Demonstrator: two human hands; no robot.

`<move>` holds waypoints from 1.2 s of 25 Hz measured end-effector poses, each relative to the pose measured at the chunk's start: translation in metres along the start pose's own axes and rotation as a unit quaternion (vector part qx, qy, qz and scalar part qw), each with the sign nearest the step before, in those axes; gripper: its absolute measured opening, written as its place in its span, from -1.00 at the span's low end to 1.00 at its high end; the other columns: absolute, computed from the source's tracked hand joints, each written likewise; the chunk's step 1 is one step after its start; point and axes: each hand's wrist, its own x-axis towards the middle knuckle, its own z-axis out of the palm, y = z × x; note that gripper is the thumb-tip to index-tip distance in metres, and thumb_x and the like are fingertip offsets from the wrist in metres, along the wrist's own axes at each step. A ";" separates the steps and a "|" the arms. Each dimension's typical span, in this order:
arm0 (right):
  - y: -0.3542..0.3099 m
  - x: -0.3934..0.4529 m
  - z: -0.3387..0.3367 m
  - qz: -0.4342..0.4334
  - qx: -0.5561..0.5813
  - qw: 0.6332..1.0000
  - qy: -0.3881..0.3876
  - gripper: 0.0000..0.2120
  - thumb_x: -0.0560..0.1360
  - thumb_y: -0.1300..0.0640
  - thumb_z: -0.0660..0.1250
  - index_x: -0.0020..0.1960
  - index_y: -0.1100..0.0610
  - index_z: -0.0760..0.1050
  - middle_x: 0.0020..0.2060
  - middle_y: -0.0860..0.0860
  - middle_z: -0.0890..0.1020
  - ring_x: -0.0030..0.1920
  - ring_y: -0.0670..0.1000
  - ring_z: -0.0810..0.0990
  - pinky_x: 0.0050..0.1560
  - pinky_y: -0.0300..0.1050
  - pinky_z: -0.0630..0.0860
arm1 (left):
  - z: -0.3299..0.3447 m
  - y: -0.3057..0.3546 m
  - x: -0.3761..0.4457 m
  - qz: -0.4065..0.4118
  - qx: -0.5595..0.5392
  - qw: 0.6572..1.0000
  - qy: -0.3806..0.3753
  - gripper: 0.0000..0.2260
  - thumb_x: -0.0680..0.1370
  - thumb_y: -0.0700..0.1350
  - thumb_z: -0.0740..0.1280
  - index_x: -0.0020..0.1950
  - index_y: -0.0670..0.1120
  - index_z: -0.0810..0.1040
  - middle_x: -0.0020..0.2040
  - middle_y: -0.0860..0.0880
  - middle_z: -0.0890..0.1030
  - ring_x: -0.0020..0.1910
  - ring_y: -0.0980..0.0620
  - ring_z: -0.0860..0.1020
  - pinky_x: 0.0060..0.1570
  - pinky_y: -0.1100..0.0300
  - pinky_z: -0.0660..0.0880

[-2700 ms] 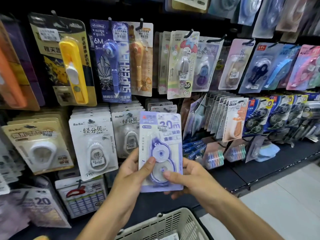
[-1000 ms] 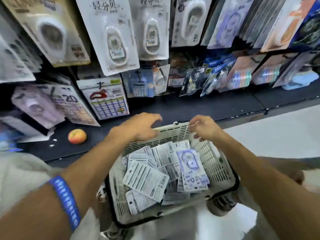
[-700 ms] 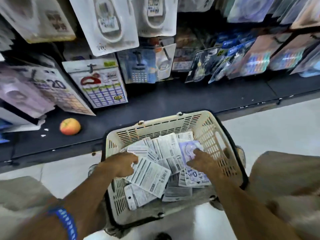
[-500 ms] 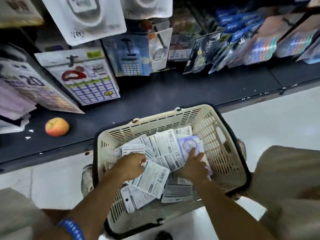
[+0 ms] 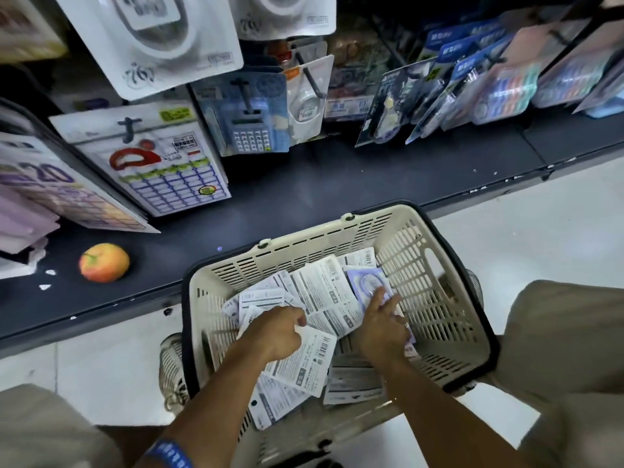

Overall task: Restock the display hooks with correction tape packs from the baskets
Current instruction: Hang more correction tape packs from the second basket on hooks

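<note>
One cream basket (image 5: 435, 288) stands on the pale floor (image 5: 540, 224) in front of a dark bottom shelf (image 5: 304, 190), and both hands are down inside it. It holds a loose heap of correction tape packs (image 5: 324, 295): some eight or nine show at least in part, nearly all lying back side up with white printed cards and barcodes, so an exact count cannot be made where they overlap.

One lilac pack (image 5: 366, 282) lies face up near the right wall of the basket. The right hand (image 5: 381, 327) rests on it, fingers (image 5: 378, 295) stretched out flat over the blister, not curled round it. The left hand (image 5: 280, 329) sits on the white cards at the middle of the heap; its fingers bend downward, and whether they pinch a card cannot be told. One blue wristband (image 5: 169, 456) circles the left forearm, cut off by the bottom edge.

One orange-red fruit (image 5: 104, 262) lies alone on the shelf, well left of the basket. Above, hanging packs (image 5: 152, 157) are cropped at the top and blurred at the right.
</note>
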 end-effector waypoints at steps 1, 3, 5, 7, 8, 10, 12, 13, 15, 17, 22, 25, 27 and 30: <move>0.004 0.000 -0.005 -0.011 0.002 1.000 0.030 -0.29 0.63 0.06 0.13 0.61 0.28 -0.15 0.54 0.40 0.16 0.23 0.26 0.61 0.01 -0.03 0.62 | -0.001 0.001 -0.002 0.002 0.002 1.000 0.004 -0.65 0.56 -0.22 0.26 0.31 0.05 0.54 0.28 -0.05 0.59 0.21 -0.08 0.57 0.14 0.12 0.48; 0.017 0.003 -0.018 -0.026 0.026 0.997 0.068 -0.45 0.65 0.06 0.13 0.55 0.29 0.11 0.31 0.29 0.52 0.04 0.13 0.69 -0.12 -0.11 0.62 | -0.003 0.006 -0.008 0.010 0.006 1.000 0.011 -0.64 0.55 -0.22 0.26 0.30 0.05 0.54 0.26 -0.04 0.60 0.19 -0.07 0.57 0.11 0.13 0.48; 0.041 0.013 -0.040 -0.027 0.162 0.986 0.006 -0.64 0.65 -0.02 0.21 0.29 0.23 0.40 -0.05 0.09 0.65 -0.08 0.08 0.67 -0.23 -0.15 0.56 | -0.005 0.012 -0.012 0.018 -0.002 1.000 0.015 -0.64 0.55 -0.22 0.26 0.31 0.06 0.54 0.25 -0.04 0.60 0.18 -0.07 0.57 0.10 0.13 0.49; 0.069 0.025 -0.075 0.027 0.394 0.915 -0.080 -0.80 0.56 0.08 0.38 0.06 0.21 0.53 -0.19 0.04 0.62 -0.11 0.09 0.63 -0.19 -0.07 0.59 | -0.010 0.017 -0.016 0.028 -0.014 0.999 0.029 -0.66 0.55 -0.22 0.27 0.29 0.05 0.55 0.23 -0.04 0.61 0.16 -0.08 0.58 0.12 0.12 0.51; 0.082 0.027 -0.097 0.049 0.468 0.876 -0.108 -0.82 0.50 0.20 0.43 0.06 0.26 0.56 -0.16 0.09 0.64 -0.08 0.12 0.64 -0.10 0.00 0.64 | -0.012 0.020 -0.016 0.032 -0.027 0.998 0.037 -0.69 0.56 -0.20 0.28 0.26 0.04 0.56 0.22 -0.05 0.62 0.14 -0.07 0.58 0.10 0.13 0.51; 0.097 0.021 -0.144 0.034 0.505 0.851 -0.136 -0.72 0.45 0.32 0.44 0.14 0.27 0.54 -0.06 0.16 0.69 -0.06 0.18 0.70 -0.04 0.04 0.65 | -0.015 0.026 -0.018 0.035 -0.084 0.994 0.053 -0.80 0.60 -0.12 0.31 0.21 0.00 0.60 0.16 -0.06 0.65 0.05 -0.08 0.62 -0.04 0.18 0.49; 0.099 0.005 -0.186 -0.059 0.531 0.832 -0.148 -0.66 0.44 0.35 0.44 0.20 0.17 0.58 -0.06 0.07 0.75 -0.08 0.08 0.73 -0.17 -0.11 0.64 | -0.023 0.035 -0.026 0.013 -0.255 0.966 0.031 -0.69 0.65 0.10 0.27 0.18 -0.11 0.60 0.01 -0.11 0.71 -0.06 -0.18 0.70 -0.23 0.23 0.49; 0.097 -0.004 -0.204 -0.120 0.538 0.823 -0.139 -0.62 0.43 0.38 0.45 0.19 0.08 0.60 -0.08 -0.01 0.76 -0.10 0.01 0.73 -0.24 -0.18 0.61 | -0.030 0.038 -0.030 -0.001 -0.367 0.930 -0.015 -0.50 0.64 0.26 0.19 0.19 -0.16 0.59 -0.04 -0.17 0.73 -0.15 -0.21 0.72 -0.33 0.26 0.50; 0.093 -0.028 -0.239 -0.238 0.533 0.807 -0.090 -0.56 0.40 0.44 0.47 0.14 0.00 0.60 -0.10 -0.09 0.75 -0.11 -0.08 0.71 -0.26 -0.25 0.57 | -0.050 0.046 -0.038 0.043 -0.542 0.827 -0.143 -0.15 0.50 0.52 0.01 0.27 -0.19 0.59 0.04 -0.32 0.71 -0.28 -0.18 0.71 -0.42 0.25 0.54; 0.088 -0.048 -0.270 -0.354 0.512 0.782 -0.042 -0.51 0.39 0.47 0.49 0.18 0.04 0.60 -0.05 -0.11 0.73 -0.05 -0.13 0.69 -0.12 -0.27 0.57 | -0.077 0.057 -0.049 0.126 -0.642 0.721 -0.226 -0.01 0.38 0.62 -0.01 0.32 -0.16 0.61 0.20 -0.39 0.63 -0.22 -0.19 0.72 -0.37 0.15 0.64; 0.085 -0.076 -0.326 -0.552 0.011 0.784 0.285 -0.22 0.37 0.32 0.50 0.45 -0.22 0.40 0.55 -0.11 0.32 0.50 0.07 0.33 0.40 0.12 0.33 | -0.127 0.096 -0.091 0.268 -0.766 0.537 -0.231 -0.49 0.50 -0.09 0.48 0.38 -0.30 0.51 0.13 -0.29 0.67 0.07 -0.21 0.69 0.03 0.01 0.63; 0.099 -0.087 -0.331 -0.406 -0.031 0.792 0.454 -0.21 0.33 0.26 0.53 0.50 -0.09 0.39 0.60 0.08 0.22 0.54 0.21 0.28 0.39 0.27 0.30 | -0.137 0.118 -0.105 0.245 -0.729 0.637 -0.054 -0.53 0.30 -0.24 0.50 0.21 -0.22 0.61 -0.04 -0.21 0.74 -0.16 -0.15 0.73 -0.25 0.09 0.64; 0.110 -0.087 -0.337 -0.271 0.182 0.854 0.405 -0.28 0.46 0.25 0.45 0.55 -0.05 0.29 0.57 0.07 0.27 0.48 0.07 0.38 0.34 0.13 0.38 | -0.145 0.129 -0.112 0.243 -0.729 0.638 0.053 -0.62 0.32 -0.27 0.45 0.14 -0.19 0.64 -0.07 -0.18 0.75 -0.21 -0.12 0.74 -0.33 0.08 0.63; 0.124 -0.097 -0.355 -0.213 0.656 0.723 -0.045 -0.55 0.51 -0.17 0.42 0.29 0.05 0.51 0.16 0.17 0.67 -0.11 0.02 0.71 -0.13 -0.05 0.60 | -0.152 0.143 -0.118 0.237 -0.742 0.603 0.173 -0.72 0.46 -0.37 0.41 0.13 -0.13 0.64 -0.03 -0.14 0.76 -0.16 -0.10 0.74 -0.23 0.00 0.68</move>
